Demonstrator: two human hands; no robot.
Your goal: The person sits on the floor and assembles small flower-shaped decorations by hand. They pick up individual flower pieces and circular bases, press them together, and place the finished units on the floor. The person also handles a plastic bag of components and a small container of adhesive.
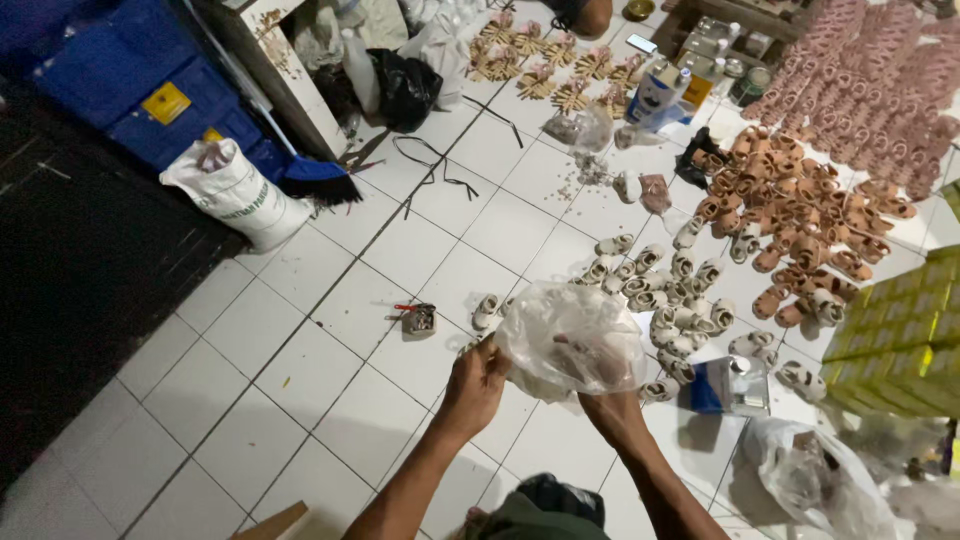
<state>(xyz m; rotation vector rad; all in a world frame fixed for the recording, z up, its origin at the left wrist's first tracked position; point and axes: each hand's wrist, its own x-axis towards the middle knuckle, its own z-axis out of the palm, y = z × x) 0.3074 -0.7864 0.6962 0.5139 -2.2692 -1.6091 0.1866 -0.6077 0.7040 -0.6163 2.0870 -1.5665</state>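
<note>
Clear plastic bag (570, 335) held up over tiled floor (330, 300) | left hand (478, 385) pinched shut on its edge | right hand (597, 372) pushed inside, grip hidden | small white shoes (660, 290) scattered just behind

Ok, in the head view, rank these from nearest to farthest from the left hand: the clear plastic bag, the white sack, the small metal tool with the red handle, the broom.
1. Clear plastic bag: held by the left hand.
2. Small metal tool: just up-left on the tiles.
3. White sack: far left, by the blue crates.
4. Broom: about as far as the sack; too close to call.
</note>
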